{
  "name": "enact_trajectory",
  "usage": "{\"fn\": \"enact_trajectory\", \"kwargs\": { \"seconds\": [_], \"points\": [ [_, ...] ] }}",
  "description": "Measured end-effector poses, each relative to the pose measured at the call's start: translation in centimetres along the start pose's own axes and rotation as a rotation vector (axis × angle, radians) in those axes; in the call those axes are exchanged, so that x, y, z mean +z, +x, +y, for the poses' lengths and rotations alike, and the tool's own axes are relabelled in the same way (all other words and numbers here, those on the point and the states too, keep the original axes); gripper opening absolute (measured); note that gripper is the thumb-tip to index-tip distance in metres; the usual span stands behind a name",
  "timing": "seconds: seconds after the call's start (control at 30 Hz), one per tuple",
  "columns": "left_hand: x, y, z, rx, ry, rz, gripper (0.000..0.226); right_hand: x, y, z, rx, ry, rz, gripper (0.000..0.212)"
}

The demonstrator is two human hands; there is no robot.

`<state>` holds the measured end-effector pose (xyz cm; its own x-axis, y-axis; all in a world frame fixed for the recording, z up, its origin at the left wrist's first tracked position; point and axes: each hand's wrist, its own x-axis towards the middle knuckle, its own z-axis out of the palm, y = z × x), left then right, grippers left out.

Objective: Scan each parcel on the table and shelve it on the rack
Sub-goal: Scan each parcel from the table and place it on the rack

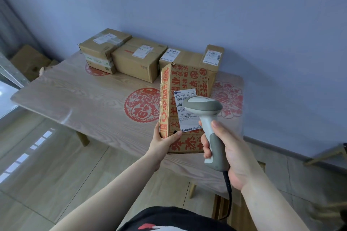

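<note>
- The left hand (166,139) grips the lower left corner of a red-printed parcel (185,88), thumb lying across its front face and fingers wrapped behind the narrow side.
- The right hand (231,153) is curled round the grey handle of a barcode scanner (205,113), with the thumb up along the neck and the fingers round the front of the grip.
- The red-printed parcel is held tilted above the near part of the table (78,99), its broad face turned up toward the camera.
- A white shipping label (185,99) sits on that face; the scanner's head is just in front of it and covers part of it.
- A dark cable (228,189) runs down from the bottom of the scanner handle, past the right wrist.
- Four more parcels stand in a row along the far edge of the table, against the wall: a taped brown box (103,48) at the far left, a larger brown box (138,58) touching it, a low box (180,57) partly hidden behind the held parcel, and a small upright box (214,56) at the right end.
- Each of those four carries a white label on top.
- The wood-grain table top shows red paper-cut decorations (141,106) under a clear cover.
- A loose cardboard box (28,60) lies on the floor at the far left, beyond the table.
</note>
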<state>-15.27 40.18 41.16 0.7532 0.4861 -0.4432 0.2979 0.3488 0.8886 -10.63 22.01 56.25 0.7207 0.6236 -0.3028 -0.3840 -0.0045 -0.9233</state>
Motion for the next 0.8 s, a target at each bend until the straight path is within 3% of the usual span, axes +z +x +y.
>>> {"fn": "enact_trajectory", "kwargs": {
  "seconds": [0.8],
  "points": [
    [0.8, -1.8, 0.2, -0.009, -0.043, 0.078, 0.121, -1.7, -0.9, -0.4, 0.005, -0.021, -0.056, 0.041]
  ]
}}
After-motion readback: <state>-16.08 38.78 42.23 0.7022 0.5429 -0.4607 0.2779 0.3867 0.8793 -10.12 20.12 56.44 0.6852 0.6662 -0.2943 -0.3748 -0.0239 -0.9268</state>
